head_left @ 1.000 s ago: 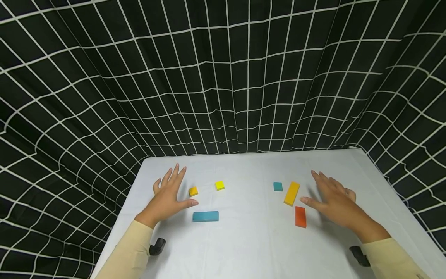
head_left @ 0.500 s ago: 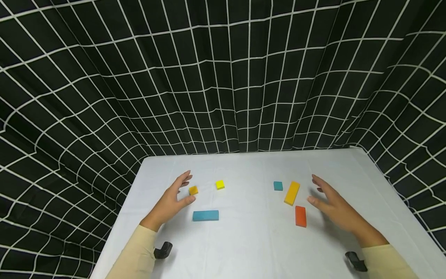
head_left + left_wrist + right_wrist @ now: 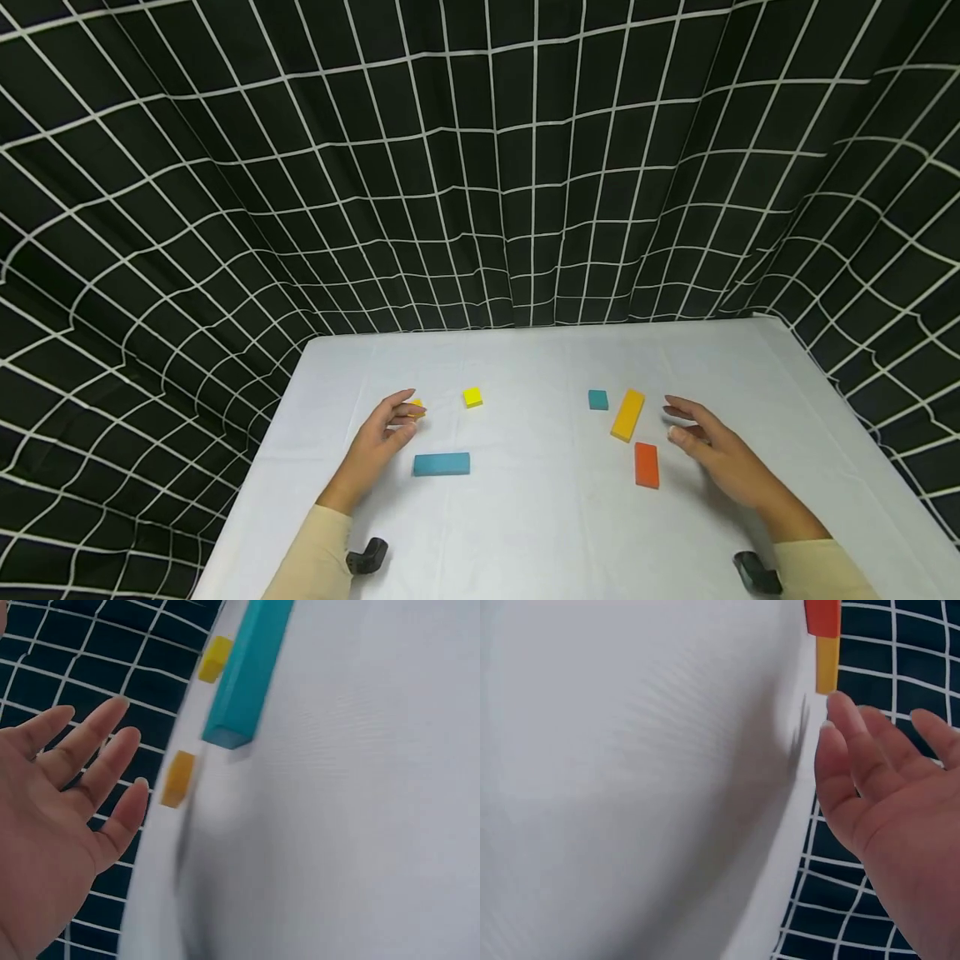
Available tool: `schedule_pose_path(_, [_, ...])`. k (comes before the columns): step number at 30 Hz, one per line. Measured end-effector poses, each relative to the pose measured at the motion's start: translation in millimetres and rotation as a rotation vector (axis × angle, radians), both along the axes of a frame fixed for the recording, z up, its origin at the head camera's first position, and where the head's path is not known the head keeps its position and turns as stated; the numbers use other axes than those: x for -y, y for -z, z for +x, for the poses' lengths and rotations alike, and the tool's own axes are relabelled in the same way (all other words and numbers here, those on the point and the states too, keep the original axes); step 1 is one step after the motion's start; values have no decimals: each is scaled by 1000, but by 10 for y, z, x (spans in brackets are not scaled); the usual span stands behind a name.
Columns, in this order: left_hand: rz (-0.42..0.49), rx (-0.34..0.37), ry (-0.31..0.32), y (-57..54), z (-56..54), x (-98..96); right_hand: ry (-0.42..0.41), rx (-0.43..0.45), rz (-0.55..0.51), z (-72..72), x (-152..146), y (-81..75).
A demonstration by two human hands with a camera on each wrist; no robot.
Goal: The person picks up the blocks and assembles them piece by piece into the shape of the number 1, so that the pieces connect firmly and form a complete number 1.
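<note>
My left hand (image 3: pixel 377 442) hovers over the left side of the table with loosely bent fingers and holds nothing. Its fingertips overlap a small orange block (image 3: pixel 417 406) in the head view. Just in front of it lies a long blue block (image 3: pixel 442 464), and a small yellow block (image 3: pixel 472 397) sits further right. On the other side, my right hand (image 3: pixel 716 454) is likewise raised and holds nothing, its fingers relaxed. Nearest to it are a red block (image 3: pixel 647 465) and a long orange block (image 3: pixel 627 415). A small teal block (image 3: pixel 597 400) lies left of those.
A white cloth covers the table (image 3: pixel 540 517). Black curtains (image 3: pixel 517 167) with a white grid rise behind the table and along both sides. Dark wrist-worn devices (image 3: pixel 367 557) stick out near both sleeves.
Both hands have drawn their spread fingers together and bent them loosely. The left hand has shifted slightly right and nearer its orange block, covering part of it. The blocks stay put.
</note>
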State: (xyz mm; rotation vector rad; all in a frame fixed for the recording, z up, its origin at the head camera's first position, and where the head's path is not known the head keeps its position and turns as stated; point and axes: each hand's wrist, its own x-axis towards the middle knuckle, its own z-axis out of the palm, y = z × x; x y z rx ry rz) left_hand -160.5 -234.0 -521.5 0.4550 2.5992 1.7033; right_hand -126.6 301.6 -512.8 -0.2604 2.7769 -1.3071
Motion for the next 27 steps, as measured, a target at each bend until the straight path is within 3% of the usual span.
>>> schedule_pose_path(11, [195, 46, -57, 374, 132, 19, 34, 73, -91, 10, -26, 101])
schedule_pose_path(17, [166, 40, -56, 464, 159, 2, 32, 136, -132, 50, -38, 230])
schedule_pose_path(23, [103, 77, -91, 461, 176, -36, 32, 141, -114, 73, -17, 330])
schedule_pose_path(27, [32, 63, -112, 460, 189, -39, 29, 138, -119, 62, 8, 371])
